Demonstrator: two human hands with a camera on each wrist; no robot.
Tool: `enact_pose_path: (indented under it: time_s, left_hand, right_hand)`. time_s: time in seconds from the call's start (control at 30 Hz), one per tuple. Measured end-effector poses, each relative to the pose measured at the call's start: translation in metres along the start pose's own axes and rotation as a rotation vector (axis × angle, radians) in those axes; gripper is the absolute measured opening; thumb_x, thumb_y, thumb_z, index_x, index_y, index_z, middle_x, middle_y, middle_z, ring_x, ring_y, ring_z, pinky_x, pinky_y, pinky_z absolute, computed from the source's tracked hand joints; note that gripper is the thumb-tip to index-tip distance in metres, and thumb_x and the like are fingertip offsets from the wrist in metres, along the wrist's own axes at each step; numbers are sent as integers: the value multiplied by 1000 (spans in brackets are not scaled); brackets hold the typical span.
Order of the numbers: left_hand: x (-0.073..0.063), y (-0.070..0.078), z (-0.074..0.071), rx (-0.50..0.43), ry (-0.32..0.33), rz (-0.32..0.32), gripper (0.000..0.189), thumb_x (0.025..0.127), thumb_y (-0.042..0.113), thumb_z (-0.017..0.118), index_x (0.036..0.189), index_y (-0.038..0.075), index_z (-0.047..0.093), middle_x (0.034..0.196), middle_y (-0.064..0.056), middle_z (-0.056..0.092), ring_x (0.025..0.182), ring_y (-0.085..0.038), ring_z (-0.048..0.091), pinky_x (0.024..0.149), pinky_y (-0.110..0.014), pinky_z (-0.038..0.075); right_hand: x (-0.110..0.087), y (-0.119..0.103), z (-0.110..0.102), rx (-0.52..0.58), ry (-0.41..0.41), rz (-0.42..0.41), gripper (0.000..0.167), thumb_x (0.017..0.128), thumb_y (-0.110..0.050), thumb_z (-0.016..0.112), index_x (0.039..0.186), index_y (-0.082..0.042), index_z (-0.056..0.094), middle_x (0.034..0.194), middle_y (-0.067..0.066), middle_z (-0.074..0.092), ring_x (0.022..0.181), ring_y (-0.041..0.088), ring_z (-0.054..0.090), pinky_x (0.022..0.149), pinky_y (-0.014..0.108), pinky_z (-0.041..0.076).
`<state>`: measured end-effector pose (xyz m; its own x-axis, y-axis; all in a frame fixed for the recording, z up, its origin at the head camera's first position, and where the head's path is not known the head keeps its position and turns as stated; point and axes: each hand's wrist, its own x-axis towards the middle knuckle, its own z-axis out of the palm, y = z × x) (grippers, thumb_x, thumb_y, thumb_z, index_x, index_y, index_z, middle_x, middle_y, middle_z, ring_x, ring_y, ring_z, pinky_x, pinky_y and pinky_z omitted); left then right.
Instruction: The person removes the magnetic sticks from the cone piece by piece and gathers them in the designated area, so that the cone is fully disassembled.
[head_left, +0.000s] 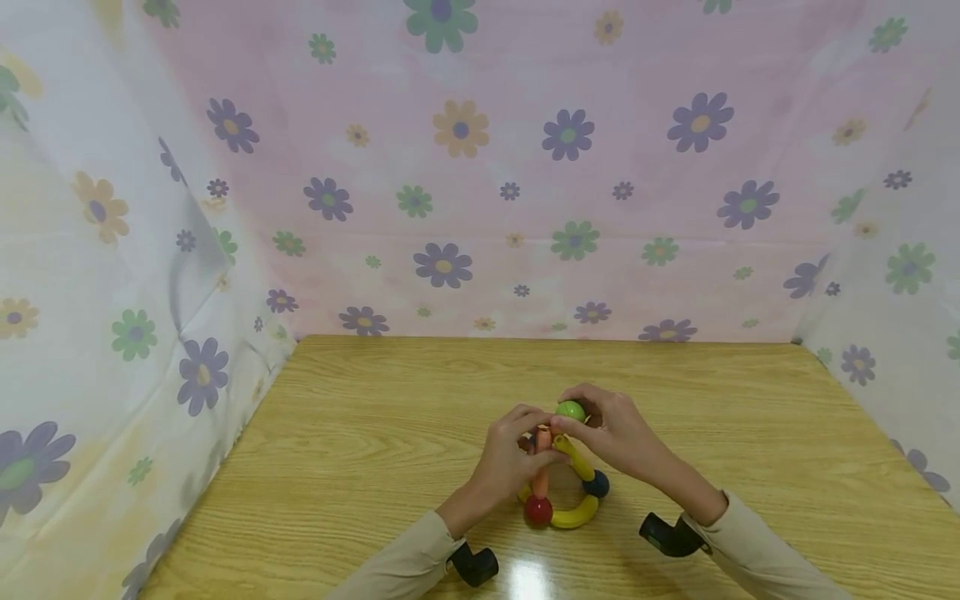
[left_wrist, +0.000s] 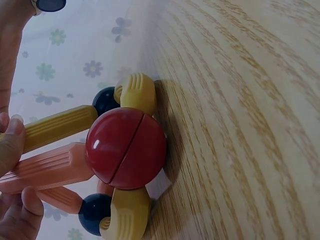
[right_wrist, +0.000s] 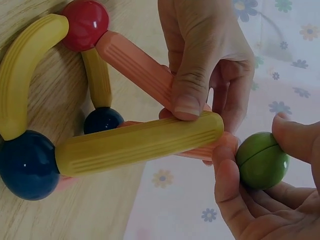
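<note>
A frame of magnetic rods and balls stands on the wooden table. My left hand (head_left: pixel 506 454) grips the upper ends of its rods, its thumb on a leaning salmon rod (right_wrist: pixel 137 65) that rises from a red ball (left_wrist: pixel 125 147). Between the thumb and fingers of my right hand (head_left: pixel 618 429) is a green ball (right_wrist: pixel 262 160), right at the end of another salmon rod. A straight yellow rod (right_wrist: pixel 140 142) slants up from a dark blue ball (right_wrist: pixel 30 165) towards the same place. Curved yellow rods (head_left: pixel 575 512) join the balls along the base.
Black wrist-camera mounts (head_left: pixel 476 565) hang below both sleeves. The wood-grain table (head_left: pixel 360 433) is bounded by a flowered cloth (head_left: pixel 480 167) at the back and on both sides.
</note>
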<state>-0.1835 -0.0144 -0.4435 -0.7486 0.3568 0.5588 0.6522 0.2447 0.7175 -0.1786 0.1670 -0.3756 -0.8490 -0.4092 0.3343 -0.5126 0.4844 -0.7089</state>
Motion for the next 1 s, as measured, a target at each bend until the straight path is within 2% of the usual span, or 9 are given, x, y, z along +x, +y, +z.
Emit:
enact_pose_path:
  time_s: [0.3,0.53,0.7,0.8,1.0]
  left_hand:
    - [0,0,-1,-10,-12,-7,41,75,21,79,113,12,67,104,2,60,87,-6,57,62,-18,50]
    - [1,1,-3,-21,-28,-23,42,76,21,79,114,11,66,106,2,61,87,-5,58,62,-17,50]
    - [1,1,-2,-46,-29,-51,44,74,19,80,114,10,65,106,0,62,86,-9,59,62,-19,50]
    - [1,1,-3,-59,-31,-73,45,74,18,81,116,11,64,107,1,62,84,-9,59,61,-20,50]
    - [1,3,-4,-31,-50,-47,49,76,19,79,121,14,61,110,1,60,83,-7,58,60,-18,50]
  right_hand:
    - [3,4,-4,53,-71,33,19,92,-16,62,104,-1,60,85,3,59,69,9,60,60,26,51]
    - [5,4,-9,159,-112,76,24,94,-17,61,107,3,57,87,8,61,69,23,63,59,30,52]
    - [7,1,-15,190,-105,75,23,94,-17,61,108,0,57,85,9,61,65,17,60,57,30,51]
    - [7,-1,-17,168,-87,56,21,92,-18,63,108,-5,59,87,8,59,68,14,61,59,29,51]
    - [5,1,-24,96,-33,-19,23,88,-14,69,109,-7,63,103,10,59,77,13,61,65,27,53]
